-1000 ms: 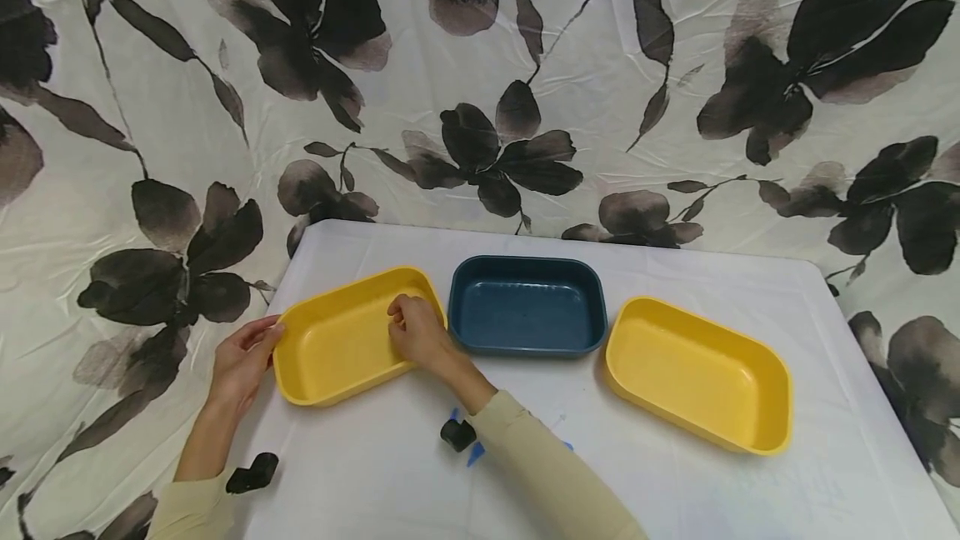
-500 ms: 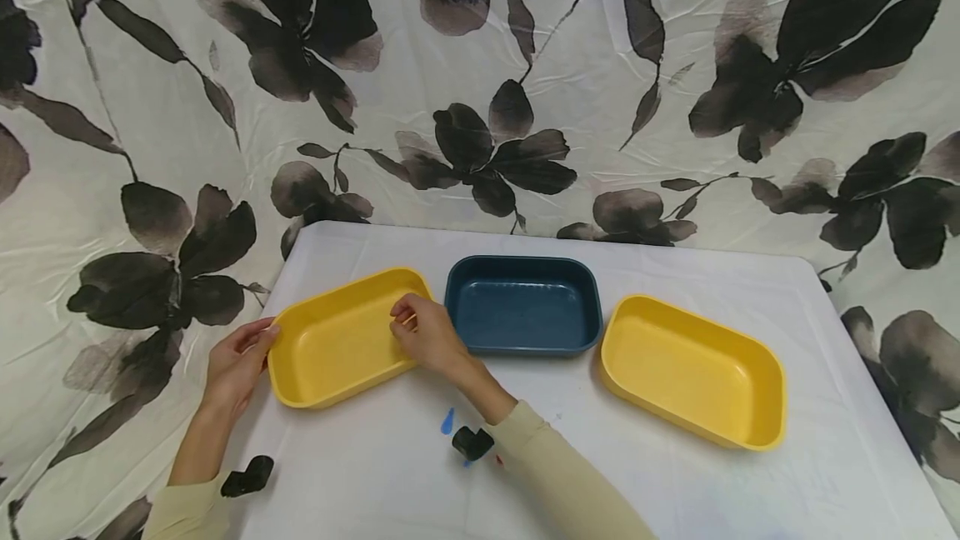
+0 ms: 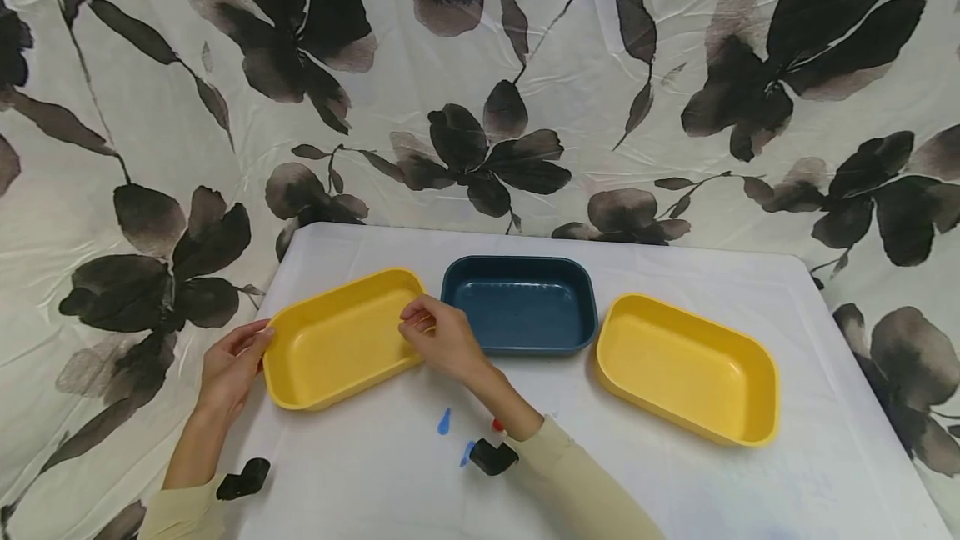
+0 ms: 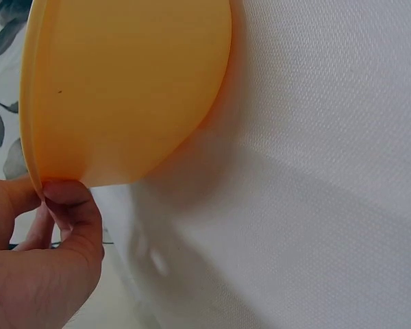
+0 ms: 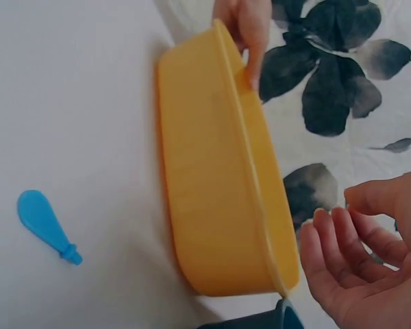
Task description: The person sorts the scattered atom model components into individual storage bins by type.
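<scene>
Red piece (image 3: 498,424): partly hidden, too small to tell
Yellow tub (image 4: 123,86): cut off above, left wrist view

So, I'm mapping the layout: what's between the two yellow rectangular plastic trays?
The head view shows a navy rectangular plastic tray, partly behind the right hand.
</scene>
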Available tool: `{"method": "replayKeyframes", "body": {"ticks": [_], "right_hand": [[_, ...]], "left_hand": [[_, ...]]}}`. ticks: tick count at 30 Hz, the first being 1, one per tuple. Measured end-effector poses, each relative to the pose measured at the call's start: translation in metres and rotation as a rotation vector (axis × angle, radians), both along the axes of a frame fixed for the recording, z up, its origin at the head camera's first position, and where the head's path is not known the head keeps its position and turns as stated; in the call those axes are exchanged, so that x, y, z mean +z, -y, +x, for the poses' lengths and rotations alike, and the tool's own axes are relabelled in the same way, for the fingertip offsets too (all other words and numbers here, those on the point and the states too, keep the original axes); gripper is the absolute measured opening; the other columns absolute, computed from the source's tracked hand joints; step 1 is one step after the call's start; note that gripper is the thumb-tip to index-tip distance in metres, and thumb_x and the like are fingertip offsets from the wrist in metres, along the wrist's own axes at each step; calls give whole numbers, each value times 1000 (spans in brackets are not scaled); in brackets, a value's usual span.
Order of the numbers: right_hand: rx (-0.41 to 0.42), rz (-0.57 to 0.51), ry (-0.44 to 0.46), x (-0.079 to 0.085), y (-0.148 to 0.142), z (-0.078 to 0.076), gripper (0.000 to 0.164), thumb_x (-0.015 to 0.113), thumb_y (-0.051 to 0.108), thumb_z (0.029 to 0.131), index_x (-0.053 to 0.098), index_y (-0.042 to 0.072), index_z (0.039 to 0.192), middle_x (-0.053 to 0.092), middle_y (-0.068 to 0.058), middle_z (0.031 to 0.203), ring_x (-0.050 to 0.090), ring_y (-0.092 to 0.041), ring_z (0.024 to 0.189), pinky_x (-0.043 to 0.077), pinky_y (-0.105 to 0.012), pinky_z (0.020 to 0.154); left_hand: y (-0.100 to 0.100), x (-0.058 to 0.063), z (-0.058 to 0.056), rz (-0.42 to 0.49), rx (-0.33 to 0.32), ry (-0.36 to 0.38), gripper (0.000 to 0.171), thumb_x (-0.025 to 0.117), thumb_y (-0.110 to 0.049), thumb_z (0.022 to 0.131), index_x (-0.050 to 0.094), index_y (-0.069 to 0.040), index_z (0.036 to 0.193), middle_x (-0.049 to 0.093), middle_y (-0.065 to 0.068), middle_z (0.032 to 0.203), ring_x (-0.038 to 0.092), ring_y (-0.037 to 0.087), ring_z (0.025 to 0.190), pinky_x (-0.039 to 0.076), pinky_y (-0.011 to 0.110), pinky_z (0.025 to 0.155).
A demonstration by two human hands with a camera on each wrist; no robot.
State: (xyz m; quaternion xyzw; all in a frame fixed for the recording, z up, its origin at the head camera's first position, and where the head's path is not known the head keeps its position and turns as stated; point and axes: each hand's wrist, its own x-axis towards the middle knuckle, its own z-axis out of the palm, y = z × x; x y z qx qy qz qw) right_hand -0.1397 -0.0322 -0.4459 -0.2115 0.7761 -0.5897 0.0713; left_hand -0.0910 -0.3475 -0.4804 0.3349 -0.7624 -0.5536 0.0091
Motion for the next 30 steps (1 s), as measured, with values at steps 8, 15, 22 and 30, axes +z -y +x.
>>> {"method": "replayKeyframes", "body": {"ticks": [8,15,22,30], "right_hand": [[1,-54,-3,3,-21,12,11,72,4,95,69,1,105,68,-9,96,63,-16,86,55,-20,79],[-4,-49,19,2,-37,21,13,72,9,97,70,3,108,68,-8,99,64,-19,89,56,-23,80],[-17,-29,4,-4,-51,27,15,73,8,95,70,3,109,70,-7,98,66,-20,88,56,-25,80],[-17,8,-2,-9,-66,38,17,72,11,97,70,3,111,70,-7,100,65,-20,89,56,-26,81]], "left_hand": [[1,-1,0,14,6,-7,56,62,-35,104,50,-6,150,54,-5,110,58,0,84,53,10,72],[1,0,0,29,11,-9,54,62,-33,104,51,-7,149,53,-5,109,58,0,83,53,10,72],[1,0,-1,27,13,4,55,61,-33,104,49,-7,151,53,-5,109,58,1,84,53,10,72],[1,-2,-1,26,11,0,55,61,-33,104,50,-7,150,53,-6,108,58,0,83,53,10,72]]}}
